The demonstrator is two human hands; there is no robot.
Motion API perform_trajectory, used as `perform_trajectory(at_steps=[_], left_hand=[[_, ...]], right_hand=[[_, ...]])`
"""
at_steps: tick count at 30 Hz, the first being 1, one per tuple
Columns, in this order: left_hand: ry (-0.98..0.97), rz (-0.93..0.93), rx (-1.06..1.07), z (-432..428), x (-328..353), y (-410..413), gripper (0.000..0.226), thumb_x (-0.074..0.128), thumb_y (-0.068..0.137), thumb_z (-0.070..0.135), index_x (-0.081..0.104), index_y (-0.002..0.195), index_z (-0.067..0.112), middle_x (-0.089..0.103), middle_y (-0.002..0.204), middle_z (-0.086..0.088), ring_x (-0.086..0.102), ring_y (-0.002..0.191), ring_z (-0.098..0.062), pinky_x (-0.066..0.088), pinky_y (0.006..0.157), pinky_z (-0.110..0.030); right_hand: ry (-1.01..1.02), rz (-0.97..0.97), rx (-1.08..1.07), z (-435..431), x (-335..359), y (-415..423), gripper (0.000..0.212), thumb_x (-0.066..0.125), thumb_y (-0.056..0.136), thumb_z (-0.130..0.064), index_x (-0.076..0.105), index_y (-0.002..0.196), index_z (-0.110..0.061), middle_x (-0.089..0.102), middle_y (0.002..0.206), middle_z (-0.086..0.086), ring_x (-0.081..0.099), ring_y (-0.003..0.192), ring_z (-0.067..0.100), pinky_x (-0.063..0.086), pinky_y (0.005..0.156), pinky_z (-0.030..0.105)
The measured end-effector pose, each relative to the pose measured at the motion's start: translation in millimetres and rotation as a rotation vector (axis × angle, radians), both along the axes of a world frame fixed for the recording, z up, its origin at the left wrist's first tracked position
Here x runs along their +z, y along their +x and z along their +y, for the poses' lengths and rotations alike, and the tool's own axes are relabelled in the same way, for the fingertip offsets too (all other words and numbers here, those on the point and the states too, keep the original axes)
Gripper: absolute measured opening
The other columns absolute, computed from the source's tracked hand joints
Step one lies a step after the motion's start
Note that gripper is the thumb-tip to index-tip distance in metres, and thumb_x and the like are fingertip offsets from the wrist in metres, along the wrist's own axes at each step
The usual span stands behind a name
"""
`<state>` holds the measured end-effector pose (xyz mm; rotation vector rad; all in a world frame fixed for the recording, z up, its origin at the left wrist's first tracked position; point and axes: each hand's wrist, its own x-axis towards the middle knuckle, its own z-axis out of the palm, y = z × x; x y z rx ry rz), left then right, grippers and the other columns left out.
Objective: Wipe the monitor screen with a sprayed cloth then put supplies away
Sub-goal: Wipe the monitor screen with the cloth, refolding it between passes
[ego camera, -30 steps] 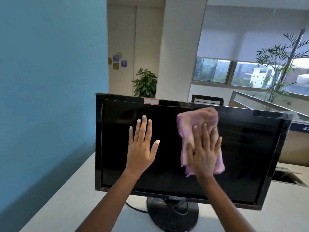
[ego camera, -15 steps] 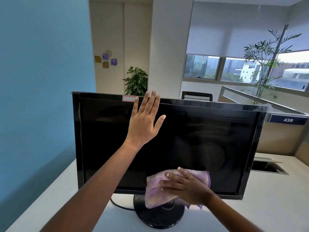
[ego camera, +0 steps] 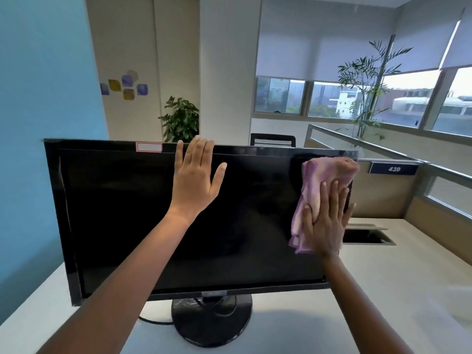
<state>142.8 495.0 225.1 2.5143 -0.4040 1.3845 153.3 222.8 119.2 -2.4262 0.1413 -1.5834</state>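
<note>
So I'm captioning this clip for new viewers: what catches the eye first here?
The big black monitor fills the middle of the white desk. The right hand presses a pink-purple cloth flat against its upper right corner, while the left hand lies open near the top edge.

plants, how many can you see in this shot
2: a bushy plant behind the monitor, and a tall thin plant by the windows at right. More could be hidden behind the monitor.
</note>
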Motion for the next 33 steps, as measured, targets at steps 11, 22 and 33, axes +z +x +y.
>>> perform_trajectory(at_steps=[11, 22, 33], left_hand=[[-0.011, 0.016, -0.028, 0.5, -0.1, 1.4, 0.057, 0.027, 0.090, 0.040, 0.044, 0.128, 0.001, 0.050, 0.132, -0.019, 0.038, 0.133, -0.034, 0.009, 0.115, -0.047], [-0.026, 0.036, -0.045, 0.3, 0.2, -5.0, 0.061, 0.024, 0.090, 0.042, 0.042, 0.130, 0.000, 0.049, 0.134, -0.019, 0.036, 0.134, -0.033, 0.009, 0.116, -0.046], [0.014, 0.042, -0.061, 6.4, 0.7, -6.7, 0.061, 0.021, 0.090, 0.041, 0.040, 0.132, 0.002, 0.048, 0.136, -0.018, 0.036, 0.135, -0.031, 0.011, 0.117, -0.044]], right_hand=[[1.008, 0.119, 0.066, 105.9, -90.4, -27.8, 0.088, 0.014, 0.084, -0.063, 0.011, 0.145, 0.001, 0.008, 0.155, 0.024, 0.006, 0.144, 0.038, 0.005, 0.117, 0.044], [1.218, 0.266, 0.245, 225.5, -97.9, -58.1, 0.074, 0.050, 0.094, -0.023, 0.001, 0.144, 0.000, -0.004, 0.155, 0.022, -0.003, 0.144, 0.038, 0.002, 0.117, 0.041], [1.212, 0.254, 0.126, 144.7, -97.1, -46.6, 0.068, 0.032, 0.096, -0.039, -0.001, 0.148, -0.008, -0.003, 0.158, 0.012, -0.002, 0.146, 0.026, 0.007, 0.116, 0.048]])
